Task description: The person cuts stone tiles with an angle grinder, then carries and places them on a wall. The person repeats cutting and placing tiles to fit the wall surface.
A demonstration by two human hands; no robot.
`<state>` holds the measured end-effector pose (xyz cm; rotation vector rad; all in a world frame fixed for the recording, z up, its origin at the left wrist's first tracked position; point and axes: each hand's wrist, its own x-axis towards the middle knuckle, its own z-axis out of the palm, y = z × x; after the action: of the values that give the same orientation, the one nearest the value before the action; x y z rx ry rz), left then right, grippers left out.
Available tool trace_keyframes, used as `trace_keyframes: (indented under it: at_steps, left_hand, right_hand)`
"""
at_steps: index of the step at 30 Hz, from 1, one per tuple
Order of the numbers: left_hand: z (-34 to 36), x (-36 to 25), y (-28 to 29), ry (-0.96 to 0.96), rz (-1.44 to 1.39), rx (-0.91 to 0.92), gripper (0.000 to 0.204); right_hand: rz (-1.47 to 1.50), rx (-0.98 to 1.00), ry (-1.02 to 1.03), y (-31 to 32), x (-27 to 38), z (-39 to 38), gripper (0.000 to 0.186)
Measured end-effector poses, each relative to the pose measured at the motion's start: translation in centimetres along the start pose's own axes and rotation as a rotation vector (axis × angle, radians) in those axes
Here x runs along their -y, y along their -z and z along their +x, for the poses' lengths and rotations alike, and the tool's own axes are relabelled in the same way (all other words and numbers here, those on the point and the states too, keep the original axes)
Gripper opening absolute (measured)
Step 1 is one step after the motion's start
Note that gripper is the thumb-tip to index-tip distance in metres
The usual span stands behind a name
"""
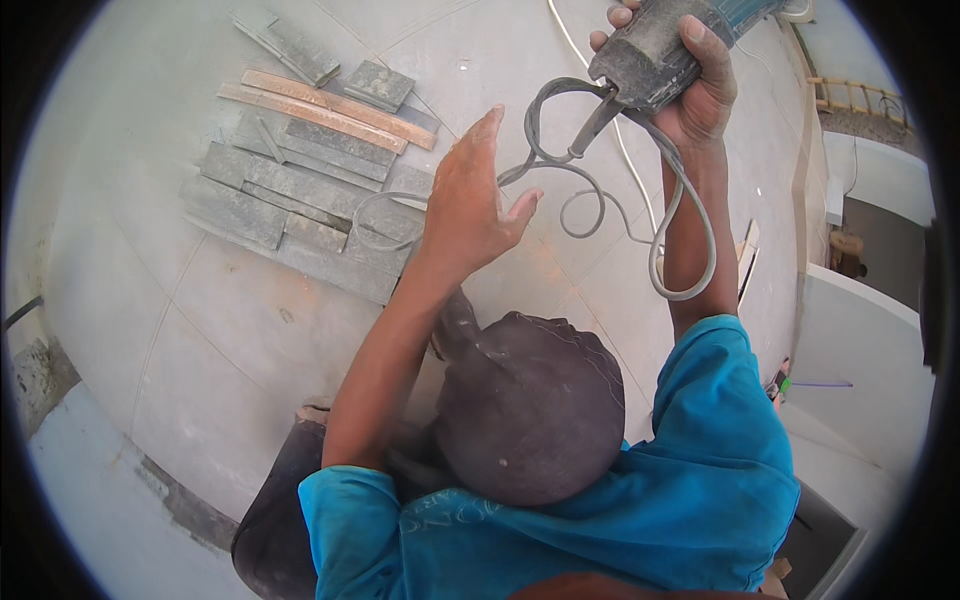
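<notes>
My right hand [700, 100] grips the dusty grey-and-teal power tool [655, 55] at the top right, with a looped grey cord [688, 295] hanging from it. My left hand [475, 190] is raised in the middle with thumb apart from the fingers and nothing visible in it, beside the cord's coils. Behind it, on the tiled floor [200, 350], lie several dusty grey slabs [230, 200] and several narrow copper-coloured strips [320, 110]. My knee in dark trousers [530, 410] is bent below my hands.
A white cable [625, 160] crosses the floor behind the tool. At the right are a pale ledge [855, 340], a dark opening [880, 250] and a ladder-like wooden piece [860, 95]. A pale wall with rough grey patches [40, 380] runs along the left.
</notes>
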<state>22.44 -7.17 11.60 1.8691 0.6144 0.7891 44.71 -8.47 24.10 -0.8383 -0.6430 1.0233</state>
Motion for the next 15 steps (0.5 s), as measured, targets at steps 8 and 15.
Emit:
trace_keyframes:
  at_steps: [8, 15]
  left_hand:
    - [9.8, -2.5, 4.8, 0.055, -0.418, 0.112, 0.088]
    - [12.6, -5.4, 3.6, 0.281, -0.842, -0.08, 0.062]
  right_hand:
    - [-0.374, 0.001, -0.254, -5.7, 3.8, -2.0, 0.023]
    - [-1.125, 0.36, -0.215, -4.6, 3.0, -1.3, 0.049]
